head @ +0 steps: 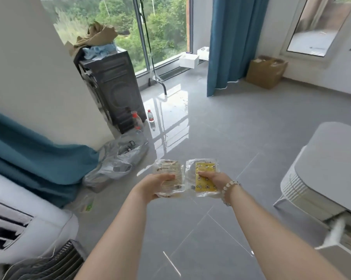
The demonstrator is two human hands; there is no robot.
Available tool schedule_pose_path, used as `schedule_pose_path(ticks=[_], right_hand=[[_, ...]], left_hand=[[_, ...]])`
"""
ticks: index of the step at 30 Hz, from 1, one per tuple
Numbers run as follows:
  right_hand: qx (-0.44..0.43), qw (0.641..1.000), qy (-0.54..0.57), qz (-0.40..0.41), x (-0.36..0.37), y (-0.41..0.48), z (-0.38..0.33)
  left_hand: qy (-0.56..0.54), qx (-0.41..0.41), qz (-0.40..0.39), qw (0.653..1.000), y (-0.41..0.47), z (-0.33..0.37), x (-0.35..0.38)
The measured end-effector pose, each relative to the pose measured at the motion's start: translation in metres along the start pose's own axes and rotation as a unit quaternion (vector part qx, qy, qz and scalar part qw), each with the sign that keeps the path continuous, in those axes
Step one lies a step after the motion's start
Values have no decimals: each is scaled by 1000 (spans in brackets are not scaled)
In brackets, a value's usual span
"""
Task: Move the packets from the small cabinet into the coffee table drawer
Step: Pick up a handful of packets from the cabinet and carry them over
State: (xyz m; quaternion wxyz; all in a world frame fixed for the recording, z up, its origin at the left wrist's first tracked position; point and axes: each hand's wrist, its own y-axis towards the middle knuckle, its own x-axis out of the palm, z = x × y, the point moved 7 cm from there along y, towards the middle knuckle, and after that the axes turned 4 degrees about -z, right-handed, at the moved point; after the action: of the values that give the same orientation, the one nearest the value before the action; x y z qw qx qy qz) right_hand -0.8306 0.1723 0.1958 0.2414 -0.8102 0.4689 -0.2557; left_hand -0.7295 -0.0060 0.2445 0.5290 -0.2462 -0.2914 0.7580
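We stand over a glossy grey tiled floor [221, 138] in a bright room. Our left hand [156, 185] grips a clear packet with brown print [170, 176]; our right hand [213, 179], a bead bracelet [228, 190] at its wrist, grips a yellow packet [206, 176] just beside it. A white coffee table [322, 164] sits at right, its drawer [344, 231] pulled open. Teal curtains [233, 43] hang by a tall window [150, 31].
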Motion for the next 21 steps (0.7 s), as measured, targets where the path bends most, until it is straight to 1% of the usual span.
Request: schedule_pose_path(ticks=[8, 14, 21], right_hand=[[-6, 995, 70, 71, -104, -12, 0], [-1, 986, 110, 122, -154, -17, 7], [-18, 972, 140, 187, -214, -27, -11]], left_hand=[[57, -9, -79, 995, 39, 30, 108], [117, -26, -126, 985, 70, 41, 166], [168, -4, -187, 968, 103, 80, 237]])
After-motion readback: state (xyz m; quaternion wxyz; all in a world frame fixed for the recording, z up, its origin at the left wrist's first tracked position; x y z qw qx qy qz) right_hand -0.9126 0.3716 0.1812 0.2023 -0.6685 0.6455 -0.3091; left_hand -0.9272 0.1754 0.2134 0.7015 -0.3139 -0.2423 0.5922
